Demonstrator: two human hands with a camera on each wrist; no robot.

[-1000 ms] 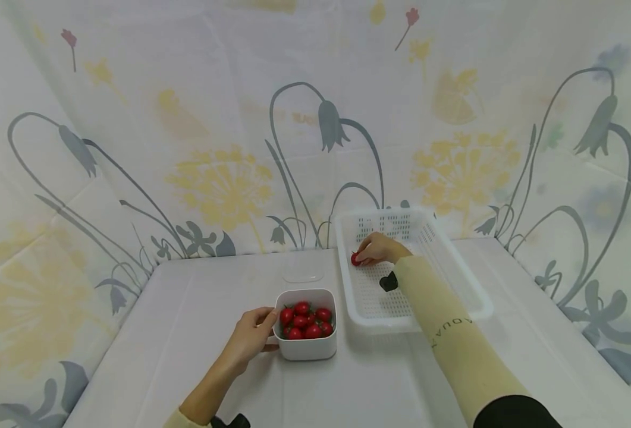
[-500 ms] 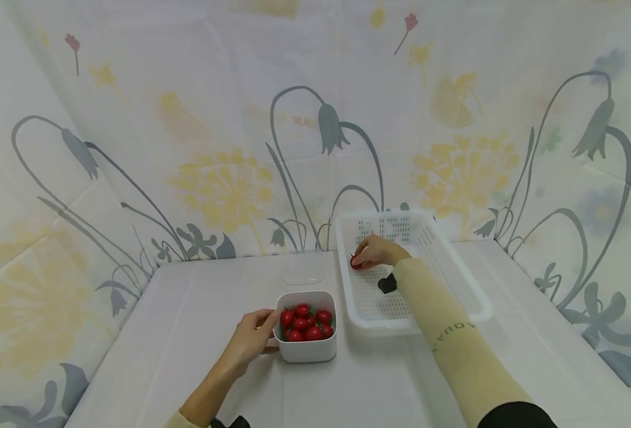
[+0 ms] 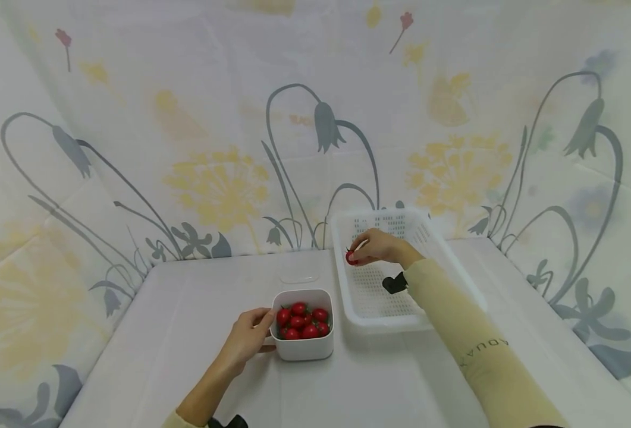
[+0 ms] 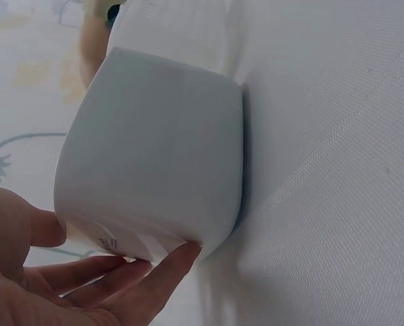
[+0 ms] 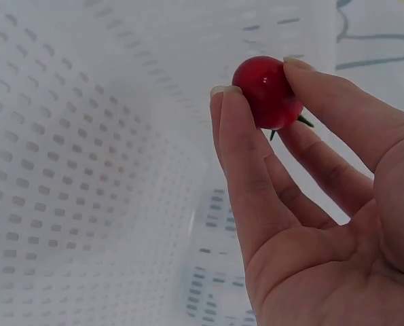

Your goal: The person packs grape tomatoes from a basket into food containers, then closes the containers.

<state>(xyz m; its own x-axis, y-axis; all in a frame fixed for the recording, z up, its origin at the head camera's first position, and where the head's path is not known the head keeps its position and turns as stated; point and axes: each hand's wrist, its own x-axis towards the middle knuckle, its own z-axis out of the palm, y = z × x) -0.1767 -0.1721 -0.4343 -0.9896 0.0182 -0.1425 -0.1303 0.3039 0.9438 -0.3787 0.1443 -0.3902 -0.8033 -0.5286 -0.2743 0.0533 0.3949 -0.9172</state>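
In the head view my right hand (image 3: 376, 246) is raised inside a white perforated basket (image 3: 366, 324). Thumb and fingertips pinch a cherry tomato (image 5: 266, 92), round and red with green sepals, clear of the basket wall in the right wrist view. My left hand (image 3: 248, 336) holds a small white square container (image 3: 305, 351) at its left side, thumb at the rim and fingers against the outer wall. That container stands upright on the table, filled with several red cherry tomatoes (image 3: 296, 321). In the left wrist view, the container's wall (image 4: 154, 136) hides its contents.
A clear flat lid (image 3: 299, 277) lies on the white-covered table (image 3: 213, 285) behind the container. The basket stands just right of the container. A floral cloth (image 3: 219, 119) hangs along the back and both sides.
My right hand has lifted slightly and shifted a little left, still pinching the cherry tomato. The left hand stays at the container. The head view has shifted slightly.
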